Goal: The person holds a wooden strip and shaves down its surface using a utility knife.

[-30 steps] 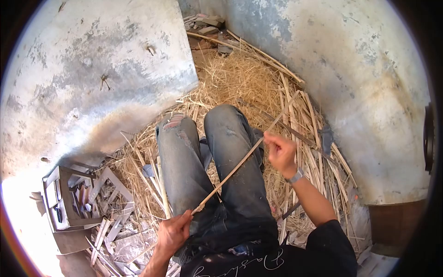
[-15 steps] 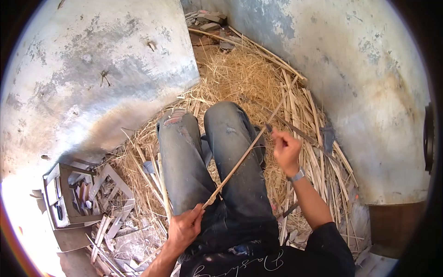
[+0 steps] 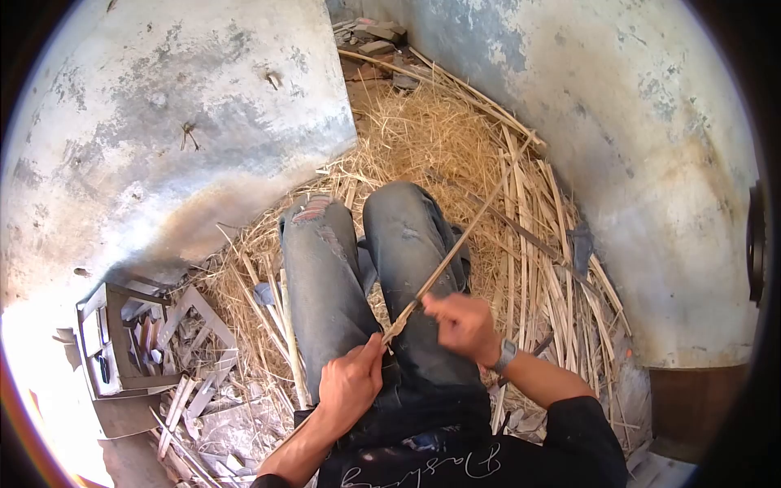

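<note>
A long, thin bamboo strip [image 3: 464, 241] slants across my thighs, running from my lap up toward the upper right. My left hand [image 3: 351, 379] is closed around its lower end. Just above that grip, pale frayed shavings [image 3: 399, 325] curl off the strip. My right hand [image 3: 464, 324] is closed and slightly blurred, close to the strip above the shavings. A small dark knife [image 3: 418, 298] pokes out at its fingertips against the strip; most of it is hidden in the fingers.
Fine straw-like shavings [image 3: 431, 130] cover the floor past my knees. Many split strips [image 3: 521, 236] lie along the right wall [image 3: 651, 163]. At left, a broken frame box [image 3: 130, 342] stands among scraps. A wall panel [image 3: 203, 98] rises at upper left.
My right hand has moved down and left along the strip, from near its upper half toward my left hand. My left hand has shifted slightly up and right, and shavings now bunch between them.
</note>
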Demonstrator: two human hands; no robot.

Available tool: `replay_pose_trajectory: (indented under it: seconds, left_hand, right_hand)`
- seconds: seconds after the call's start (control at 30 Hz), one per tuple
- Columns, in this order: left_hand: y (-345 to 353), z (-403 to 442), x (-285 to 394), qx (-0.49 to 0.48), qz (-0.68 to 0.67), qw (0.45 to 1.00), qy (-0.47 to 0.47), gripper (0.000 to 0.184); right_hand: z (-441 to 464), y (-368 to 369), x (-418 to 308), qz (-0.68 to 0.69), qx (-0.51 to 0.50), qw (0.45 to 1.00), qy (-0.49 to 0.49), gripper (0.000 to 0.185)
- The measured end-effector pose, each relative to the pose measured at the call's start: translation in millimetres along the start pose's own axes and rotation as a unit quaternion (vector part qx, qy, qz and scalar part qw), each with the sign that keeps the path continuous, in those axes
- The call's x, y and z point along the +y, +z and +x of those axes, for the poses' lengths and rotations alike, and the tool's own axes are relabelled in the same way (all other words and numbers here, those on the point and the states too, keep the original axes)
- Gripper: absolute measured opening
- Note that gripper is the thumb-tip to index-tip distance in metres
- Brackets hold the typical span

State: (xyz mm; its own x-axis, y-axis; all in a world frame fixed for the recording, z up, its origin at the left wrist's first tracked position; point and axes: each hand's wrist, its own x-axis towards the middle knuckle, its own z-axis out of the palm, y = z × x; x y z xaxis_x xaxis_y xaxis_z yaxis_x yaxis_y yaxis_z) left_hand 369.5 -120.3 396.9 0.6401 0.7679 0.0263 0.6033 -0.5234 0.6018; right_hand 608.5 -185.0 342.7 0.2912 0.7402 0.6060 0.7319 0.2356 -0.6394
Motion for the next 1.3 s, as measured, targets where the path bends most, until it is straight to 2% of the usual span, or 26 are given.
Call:
replay_pose_trajectory:
  seconds: [0.07,0.1,0.17,0.2,0.27,0.33,0.37,0.43,0.57,0.63,0.67,0.7,0.77,0.8,0.83,0.93,0.97,1.03,1.07,1.1,1.17,1.2,1.27,1.3]
  left_hand:
    - [0,6,1,-0.004,-0.023,1.000,-0.007,0.022]
    - [0,7,2,-0.005,-0.045,0.999,-0.013,0.023]
    - [5,5,-3,-0.008,-0.067,0.998,-0.015,0.023]
    - [5,5,-5,-0.009,-0.089,0.996,-0.019,0.023]
    - [3,7,-5,-0.024,-0.118,0.992,-0.026,0.023]
    - [0,6,-3,-0.043,-0.150,0.987,-0.035,0.023]
    - [-3,7,-3,-0.068,-0.179,0.980,-0.058,0.022]
    - [-7,8,-4,-0.094,-0.208,0.970,-0.078,0.021]
    - [-10,9,-4,-0.118,-0.223,0.962,-0.101,0.025]
    - [-10,6,-6,-0.121,-0.218,0.961,-0.115,0.026]
    - [-8,5,-7,-0.113,-0.215,0.963,-0.116,0.026]
    - [-6,4,-9,-0.108,-0.213,0.964,-0.116,0.026]
    - [-4,3,-9,-0.110,-0.225,0.962,-0.109,0.026]
    - [-3,5,-8,-0.104,-0.236,0.961,-0.101,0.027]
    - [-2,5,-8,-0.101,-0.237,0.961,-0.099,0.027]
    - [1,5,-10,-0.104,-0.227,0.963,-0.102,0.026]
    - [1,6,-11,-0.109,-0.231,0.961,-0.106,0.026]
    - [1,7,-12,-0.119,-0.234,0.959,-0.107,0.026]
    - [0,7,-11,-0.121,-0.240,0.957,-0.106,0.027]
    - [-1,6,-10,-0.121,-0.247,0.955,-0.107,0.027]
    - [-2,5,-10,-0.114,-0.238,0.959,-0.103,0.027]
    - [-2,6,-10,-0.109,-0.231,0.962,-0.100,0.027]
    - [-1,8,-8,-0.102,-0.225,0.963,-0.103,0.027]
    - [1,6,-7,-0.105,-0.216,0.965,-0.108,0.027]
  right_hand:
    - [-6,-4,-29,0.042,-0.121,0.990,0.065,0.016]
    - [-4,-7,-29,0.041,-0.120,0.990,0.066,0.016]
    - [4,-12,-25,0.202,-0.137,0.941,0.234,0.018]
    - [9,-14,-20,0.202,-0.136,0.942,0.232,0.018]
    - [23,-21,-1,0.091,-0.014,0.980,0.178,0.017]
    - [33,-27,44,0.017,0.074,0.980,0.185,0.016]
    - [40,-29,65,0.016,0.075,0.980,0.184,0.016]
    - [52,-34,94,-0.060,0.157,0.961,0.219,0.013]
    - [41,-11,66,-0.051,0.107,0.979,0.165,0.017]
    - [29,-8,36,0.025,0.030,0.993,0.113,0.016]
    - [30,-11,38,0.026,0.033,0.996,0.075,0.016]
    - [33,-17,47,0.024,0.032,0.996,0.077,0.016]
    - [45,-35,72,-0.046,0.042,0.981,0.184,0.019]
    - [54,-35,86,0.015,0.107,0.965,0.238,0.021]
    - [48,-34,86,0.015,0.107,0.966,0.235,0.021]
    - [32,-15,22,0.021,-0.040,0.991,0.126,0.023]
    - [32,-10,18,0.023,-0.038,0.991,0.128,0.023]
    - [29,-7,15,0.016,-0.051,0.999,0.013,0.023]
    - [38,-14,25,-0.019,-0.041,0.997,0.056,0.023]
    - [46,-22,42,-0.018,-0.040,0.997,0.056,0.023]
    - [66,-32,67,-0.031,0.074,0.966,0.246,0.026]
    - [64,-31,64,-0.030,0.073,0.967,0.241,0.026]
    - [42,-24,42,-0.011,-0.028,0.978,0.208,0.022]
    - [24,-16,23,0.028,-0.076,0.986,0.144,0.020]
